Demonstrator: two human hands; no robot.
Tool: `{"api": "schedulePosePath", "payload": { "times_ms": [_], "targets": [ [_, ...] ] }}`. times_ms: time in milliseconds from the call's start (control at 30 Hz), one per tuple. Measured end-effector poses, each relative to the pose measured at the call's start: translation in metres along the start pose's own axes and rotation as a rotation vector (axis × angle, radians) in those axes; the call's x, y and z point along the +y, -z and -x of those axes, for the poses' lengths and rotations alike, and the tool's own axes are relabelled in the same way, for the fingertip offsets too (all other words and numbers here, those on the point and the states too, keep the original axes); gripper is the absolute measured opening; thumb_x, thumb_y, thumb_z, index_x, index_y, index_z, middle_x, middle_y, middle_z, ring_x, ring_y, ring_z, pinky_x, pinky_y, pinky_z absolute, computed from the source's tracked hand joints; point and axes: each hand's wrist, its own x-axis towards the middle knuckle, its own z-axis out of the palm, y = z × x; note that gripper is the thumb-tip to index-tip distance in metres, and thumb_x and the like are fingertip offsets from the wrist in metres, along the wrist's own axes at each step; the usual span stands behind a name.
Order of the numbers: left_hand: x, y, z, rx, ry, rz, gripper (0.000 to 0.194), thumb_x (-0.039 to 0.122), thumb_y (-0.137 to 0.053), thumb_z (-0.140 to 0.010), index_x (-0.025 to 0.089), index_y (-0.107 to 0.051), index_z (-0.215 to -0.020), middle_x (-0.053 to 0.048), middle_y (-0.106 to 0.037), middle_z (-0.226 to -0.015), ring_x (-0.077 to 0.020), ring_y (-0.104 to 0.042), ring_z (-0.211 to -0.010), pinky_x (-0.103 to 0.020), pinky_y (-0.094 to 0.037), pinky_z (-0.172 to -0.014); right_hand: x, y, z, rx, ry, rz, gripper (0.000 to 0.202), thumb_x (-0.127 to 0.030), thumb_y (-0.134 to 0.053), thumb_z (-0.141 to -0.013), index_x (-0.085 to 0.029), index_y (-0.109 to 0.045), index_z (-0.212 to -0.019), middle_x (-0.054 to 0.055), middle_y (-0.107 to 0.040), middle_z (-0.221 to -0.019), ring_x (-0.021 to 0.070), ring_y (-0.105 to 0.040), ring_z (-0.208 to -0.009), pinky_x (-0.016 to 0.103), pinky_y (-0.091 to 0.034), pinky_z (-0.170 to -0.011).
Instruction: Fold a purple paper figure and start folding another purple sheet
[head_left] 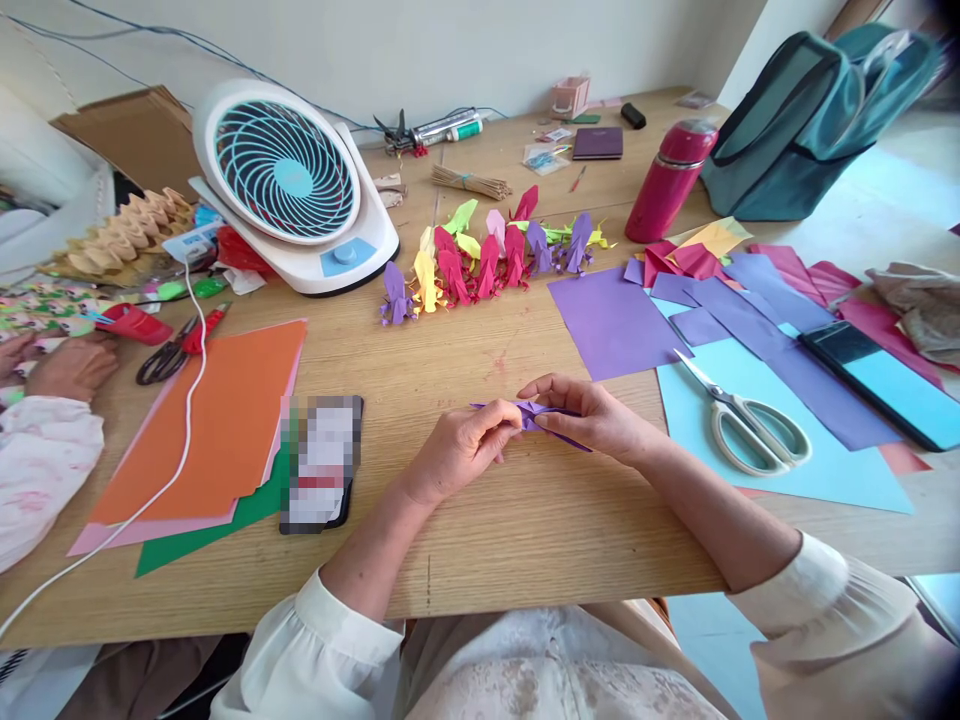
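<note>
Shirt below L hand + R hand pinching purple ppr.

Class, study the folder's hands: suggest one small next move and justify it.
I would probably have the right hand pinch one slim purple point of the folded paper and crease it. Two narrow points stick out loose on that side, while the left hand already pinches the other end, steadying it.

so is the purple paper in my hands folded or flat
Folded: the purple paper shows creased layers between the left hand and right hand, with narrow points sticking out.
</note>
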Motion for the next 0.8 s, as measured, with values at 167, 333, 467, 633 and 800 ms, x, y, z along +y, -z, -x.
{"api": "schedulePosePath", "payload": {
  "times_ms": [167,333,467,633,800],
  "targets": [
    [-0.0005,0.0004,-0.0002,-0.078,0.020,-0.026,0.006,0.022,-0.052,-0.098,0.024,-0.058,-0.099,0.002,-0.067,-0.080,-0.0084,-0.064,-0.055,-0.020,-0.049,-0.059,0.0013,-0.0009,-0.0011,0.000,0.008,0.014,0.034,-0.041,-0.068,-0.087,-0.018,-0.059,-0.110,0.006,-0.068,-0.099,0.0175,-0.062,-0.091,0.030,-0.049,-0.077],
    [0.0005,-0.0015,0.0001,-0.053,0.052,-0.062,0.004,0.022,-0.054,-0.097,0.023,-0.058,-0.096,0.004,-0.064,-0.072,-0.0092,-0.065,-0.057,-0.021,-0.048,-0.064,-0.0013,-0.0028,-0.0014,0.006,0.024,0.055,0.033,-0.043,-0.067,-0.087,-0.017,-0.061,-0.108,0.007,-0.068,-0.099,0.0163,-0.062,-0.087,0.027,-0.049,-0.070],
    [0.0027,-0.0009,-0.0019,-0.045,0.080,-0.071,0.004,0.020,-0.056,-0.096,0.022,-0.058,-0.093,0.005,-0.062,-0.068,-0.0094,-0.063,-0.059,-0.022,-0.048,-0.067,-0.0011,-0.0035,-0.0017,0.001,0.008,0.098,0.031,-0.039,-0.066,-0.088,-0.016,-0.061,-0.109,0.004,-0.067,-0.093,0.0111,-0.057,-0.069,0.023,-0.043,-0.057],
    [0.0032,0.0023,-0.0049,-0.074,0.077,0.013,0.010,0.015,-0.050,-0.097,0.019,-0.057,-0.090,0.000,-0.061,-0.088,-0.0076,-0.061,-0.063,-0.020,-0.050,-0.064,0.0039,-0.0045,-0.0028,0.008,0.027,0.125,0.026,-0.030,-0.064,-0.088,-0.017,-0.060,-0.109,0.005,-0.067,-0.095,0.0133,-0.059,-0.075,0.022,-0.042,-0.057],
    [0.0012,-0.0010,-0.0034,-0.053,0.135,0.128,0.006,0.017,-0.053,-0.095,0.019,-0.057,-0.091,0.001,-0.059,-0.084,-0.0082,-0.062,-0.063,-0.020,-0.053,-0.062,0.0046,-0.0053,-0.0029,0.038,0.071,0.164,0.023,-0.024,-0.063,-0.086,-0.018,-0.060,-0.108,0.004,-0.067,-0.095,0.0152,-0.061,-0.083,0.025,-0.047,-0.066]
  ]
}}
